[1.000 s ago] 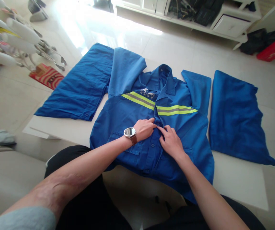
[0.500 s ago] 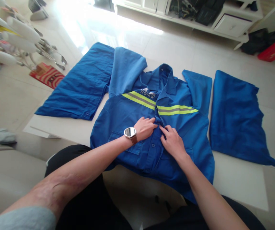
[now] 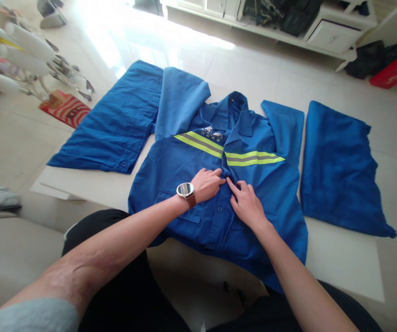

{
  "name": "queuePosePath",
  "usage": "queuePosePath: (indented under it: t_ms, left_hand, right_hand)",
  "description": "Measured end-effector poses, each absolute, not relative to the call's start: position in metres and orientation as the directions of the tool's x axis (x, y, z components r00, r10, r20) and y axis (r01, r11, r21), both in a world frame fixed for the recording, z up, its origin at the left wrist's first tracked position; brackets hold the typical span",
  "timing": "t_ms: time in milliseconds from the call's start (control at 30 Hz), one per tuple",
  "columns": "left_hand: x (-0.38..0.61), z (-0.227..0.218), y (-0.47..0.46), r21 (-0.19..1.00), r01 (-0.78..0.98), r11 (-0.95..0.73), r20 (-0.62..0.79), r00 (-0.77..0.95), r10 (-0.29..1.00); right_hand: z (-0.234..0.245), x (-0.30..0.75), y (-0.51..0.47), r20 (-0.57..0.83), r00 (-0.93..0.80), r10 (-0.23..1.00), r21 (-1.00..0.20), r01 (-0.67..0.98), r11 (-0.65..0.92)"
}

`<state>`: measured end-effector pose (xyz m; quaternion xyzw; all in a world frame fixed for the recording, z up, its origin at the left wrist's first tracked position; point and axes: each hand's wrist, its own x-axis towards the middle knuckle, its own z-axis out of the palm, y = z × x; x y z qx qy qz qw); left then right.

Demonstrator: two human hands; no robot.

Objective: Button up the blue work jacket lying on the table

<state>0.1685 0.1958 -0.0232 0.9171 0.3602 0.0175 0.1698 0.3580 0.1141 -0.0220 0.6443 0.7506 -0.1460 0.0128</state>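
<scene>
On the white table, blue jacket spread front-up. Left hand and right hand both at its button placket, fingertips close together; can't tell if either pinches cloth.

Blue jacket face up on white table. My left hand, watch at wrist, and right hand meet at its front opening; grip unclear. Button at 6 o'clock from them. Left cloth, folded, at 10; right cloth at 3. Paper bag: 10, farther out.
</scene>
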Motion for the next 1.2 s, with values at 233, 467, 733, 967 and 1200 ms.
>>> queuePosePath:
  t_ms: [233, 467, 733, 967, 1200]
  left_hand:
    - [0.1678, -0.0191, 0.1955, 0.325, 0.668, -0.669, -0.144, 0.734, 0.663]
    - [0.1665, -0.0208, 0.1896, 0.281, 0.661, -0.696, -0.155, 0.746, 0.647]
    - [0.1675, -0.0167, 0.191, 0.329, 0.673, -0.662, -0.178, 0.733, 0.657]
    - [0.1677, -0.0169, 0.192, 0.37, 0.684, -0.629, -0.165, 0.715, 0.68]
    - [0.1693, -0.0195, 0.193, 0.395, 0.694, -0.602, -0.138, 0.692, 0.708]
  right_hand:
    - [-0.0246, 0.3562, 0.1161, -0.171, -0.153, 0.973, -0.308, 0.947, 0.095]
    - [-0.0273, 0.3589, 0.1157, -0.173, -0.151, 0.973, -0.295, 0.951, 0.095]
    - [-0.0279, 0.36, 0.1142, -0.194, -0.158, 0.968, -0.244, 0.964, 0.109]
    - [-0.0258, 0.3587, 0.1165, -0.199, -0.146, 0.969, -0.3, 0.95, 0.081]
    - [-0.0287, 0.3598, 0.1159, -0.138, -0.125, 0.982, -0.395, 0.917, 0.061]
